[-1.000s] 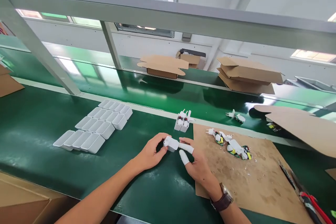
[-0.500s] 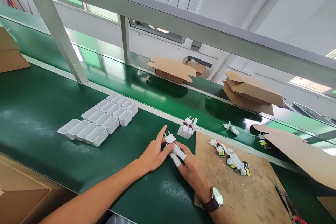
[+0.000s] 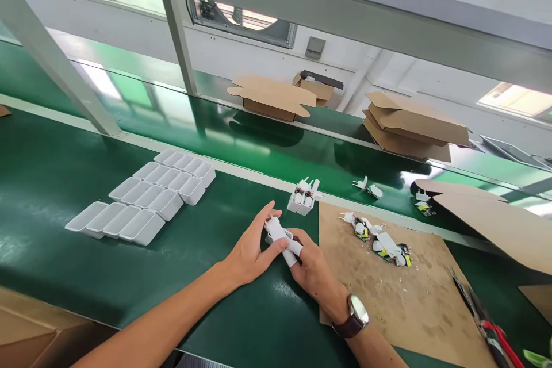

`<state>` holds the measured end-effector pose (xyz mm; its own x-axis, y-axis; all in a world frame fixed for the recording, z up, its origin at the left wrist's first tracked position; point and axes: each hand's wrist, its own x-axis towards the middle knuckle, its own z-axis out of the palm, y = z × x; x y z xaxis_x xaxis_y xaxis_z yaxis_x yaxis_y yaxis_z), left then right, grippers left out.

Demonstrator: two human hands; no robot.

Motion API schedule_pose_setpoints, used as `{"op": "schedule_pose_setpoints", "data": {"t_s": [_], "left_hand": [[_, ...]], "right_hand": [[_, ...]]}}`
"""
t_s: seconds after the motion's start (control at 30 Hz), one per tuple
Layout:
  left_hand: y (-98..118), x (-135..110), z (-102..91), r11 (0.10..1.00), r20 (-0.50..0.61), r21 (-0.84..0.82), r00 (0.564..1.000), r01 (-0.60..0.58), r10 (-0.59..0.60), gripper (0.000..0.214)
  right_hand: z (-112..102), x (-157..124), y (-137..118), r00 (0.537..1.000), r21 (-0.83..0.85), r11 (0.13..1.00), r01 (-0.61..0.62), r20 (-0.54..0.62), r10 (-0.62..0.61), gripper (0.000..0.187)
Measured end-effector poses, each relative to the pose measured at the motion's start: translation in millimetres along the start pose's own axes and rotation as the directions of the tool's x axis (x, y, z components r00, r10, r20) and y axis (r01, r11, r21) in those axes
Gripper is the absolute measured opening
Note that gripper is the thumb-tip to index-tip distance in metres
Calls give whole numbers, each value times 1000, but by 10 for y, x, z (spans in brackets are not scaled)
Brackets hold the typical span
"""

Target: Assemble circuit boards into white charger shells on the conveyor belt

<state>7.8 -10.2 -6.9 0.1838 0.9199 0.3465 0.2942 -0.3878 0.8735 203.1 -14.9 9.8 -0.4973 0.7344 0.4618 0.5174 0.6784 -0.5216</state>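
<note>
Between my two hands is a white plug adapter [image 3: 276,231], its prongs toward the far side of the bench. My left hand [image 3: 252,253] grips it from the left with the thumb pressed across it. My right hand [image 3: 314,267], with white covers on some fingertips and a watch at the wrist, closes on it from the right. My fingers hide part of its casing. Just beyond my hands, two white cases [image 3: 302,200] stand together with plug parts and wires in them. On the left lie rows of open white cases [image 3: 142,198].
A cardboard sheet [image 3: 366,310] on the right bears circuit boards with plugs [image 3: 383,247] and red-handled pliers [image 3: 491,328]. More plug pieces [image 3: 373,190] lie on the green belt behind. Flattened cartons [image 3: 409,123] sit farther back, and a metal frame [image 3: 302,6] crosses above.
My view has tilted downward and shifted a little. The adapter has turned in my hands, so its prongs show less and my left thumb lies farther over it.
</note>
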Motion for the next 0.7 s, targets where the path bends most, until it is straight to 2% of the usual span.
{"op": "schedule_pose_setpoints", "data": {"t_s": [0.1, 0.2, 0.27, 0.37, 0.47, 0.53, 0.7], "left_hand": [[-25, 1, -22, 999, 2, -1, 999, -39, 39, 68], [-7, 15, -58, 989, -5, 6, 989, -150, 150, 72], [31, 37, -68, 976, -5, 33, 977, -214, 214, 72], [88, 74, -60, 963, -31, 96, 966, -252, 256, 50], [115, 80, -58, 976, -46, 108, 980, -189, 195, 31], [118, 68, -69, 988, -48, 95, 991, -122, 127, 30], [102, 36, -95, 1000, -23, -4, 1000, -17, 17, 32]], "right_hand": [[25, -22, 18, 998, 0, 1000, 20, -52, -20, 47], [17, -42, 25, 993, 12, 999, 33, -110, -32, 43], [9, -48, 21, 996, 23, 999, 33, -85, -31, 42], [14, -45, 5, 999, 3, 999, 36, -9, -36, 39], [24, -39, -18, 1000, -15, 1000, -18, -24, 17, 38], [21, -34, -32, 999, 4, 999, -38, -34, 38, 38], [-6, -21, -51, 997, 51, 996, -76, 36, 74, 32]]}}
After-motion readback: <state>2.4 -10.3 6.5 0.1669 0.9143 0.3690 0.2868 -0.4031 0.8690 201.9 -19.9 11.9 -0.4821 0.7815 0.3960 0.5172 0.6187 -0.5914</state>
